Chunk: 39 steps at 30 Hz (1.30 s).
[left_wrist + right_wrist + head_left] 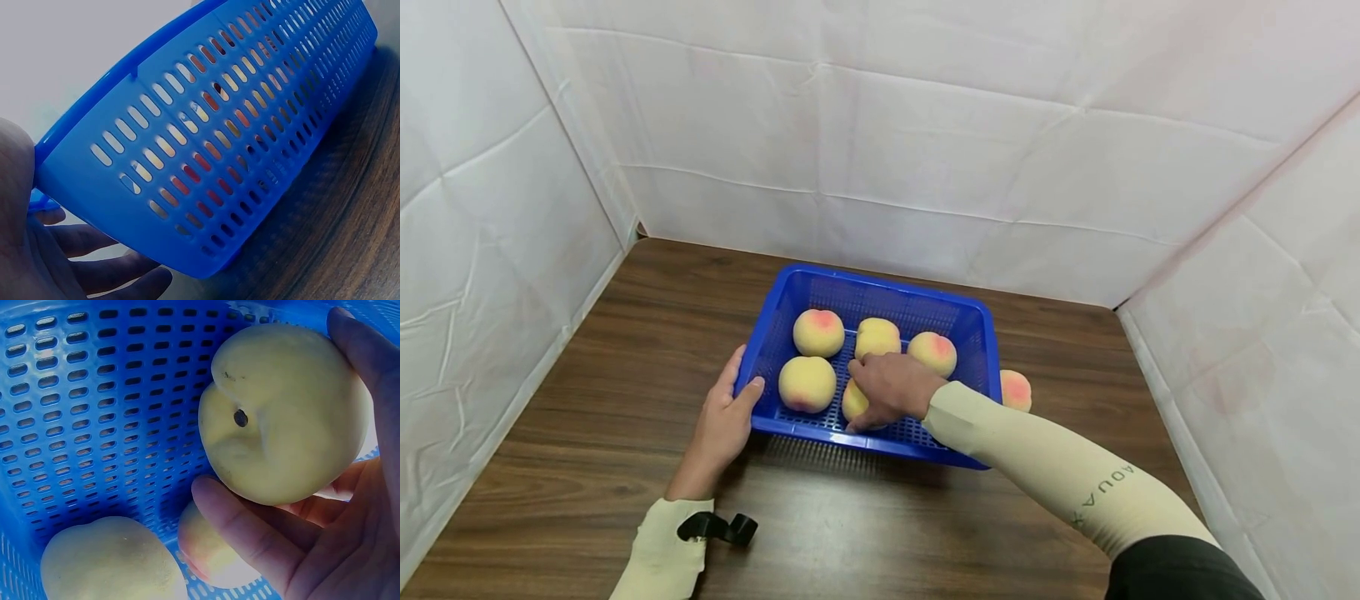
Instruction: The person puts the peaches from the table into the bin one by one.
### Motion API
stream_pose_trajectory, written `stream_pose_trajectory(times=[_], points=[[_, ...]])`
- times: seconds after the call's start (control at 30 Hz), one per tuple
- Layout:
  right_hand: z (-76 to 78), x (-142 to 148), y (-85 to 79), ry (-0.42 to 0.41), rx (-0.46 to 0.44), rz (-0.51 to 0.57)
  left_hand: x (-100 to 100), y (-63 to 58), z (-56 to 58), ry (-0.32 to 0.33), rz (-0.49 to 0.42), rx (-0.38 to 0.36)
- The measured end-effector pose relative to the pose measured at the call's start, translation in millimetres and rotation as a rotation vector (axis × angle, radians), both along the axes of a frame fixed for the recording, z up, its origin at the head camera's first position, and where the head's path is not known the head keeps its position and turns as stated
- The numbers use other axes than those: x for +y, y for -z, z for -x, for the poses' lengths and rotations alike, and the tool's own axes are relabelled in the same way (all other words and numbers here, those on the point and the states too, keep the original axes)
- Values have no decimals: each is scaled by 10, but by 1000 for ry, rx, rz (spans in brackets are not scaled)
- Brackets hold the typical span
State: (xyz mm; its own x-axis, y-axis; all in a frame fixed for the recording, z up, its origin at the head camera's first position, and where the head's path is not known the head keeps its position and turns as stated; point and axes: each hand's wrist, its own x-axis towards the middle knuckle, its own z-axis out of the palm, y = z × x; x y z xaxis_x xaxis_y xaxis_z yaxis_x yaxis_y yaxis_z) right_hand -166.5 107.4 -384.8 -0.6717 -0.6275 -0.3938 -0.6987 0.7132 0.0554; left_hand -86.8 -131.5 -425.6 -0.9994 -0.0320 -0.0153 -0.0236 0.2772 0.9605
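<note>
A blue perforated plastic basket (880, 444) holds several yellow peaches with pink blush. At its left end my left hand (722, 425) grips the rim, thumb on top; in the left wrist view the other fingers (112, 272) reach along the outside below the rim. My right hand (891, 387) is down inside the basket, holding a peach (853, 404) near the front middle. The right wrist view shows thumb and fingers around that peach (287, 419), its dark stem spot facing the camera. Around it lie a peach (807, 384) on the left and another (877, 336) behind.
One more peach (1016, 390) lies on the wooden table (820, 533) just outside the basket's right end, partly hidden by it. White sheeting (910, 133) walls the table at the back and both sides. A black strap mount (718, 527) sits on my left wrist.
</note>
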Motion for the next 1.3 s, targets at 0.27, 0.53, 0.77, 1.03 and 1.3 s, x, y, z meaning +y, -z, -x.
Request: stream_pose_trajectory(times=[0.27, 0.53, 0.77, 1.03, 1.3], points=[[-22, 9, -17, -13, -7, -24, -1, 15, 3, -2, 7, -16], [-38, 5, -38, -14, -14, -42, 30, -129, -44, 5, -11, -23], [-51, -7, -74, -9, -23, -42, 3, 10, -1, -5, 6, -12], [-54, 9, -96, 5, -53, -50, 13, 9, -16, -1, -13, 3], [-49, 28, -128, 23, -68, -55, 11, 27, -2, -8, -20, 20]])
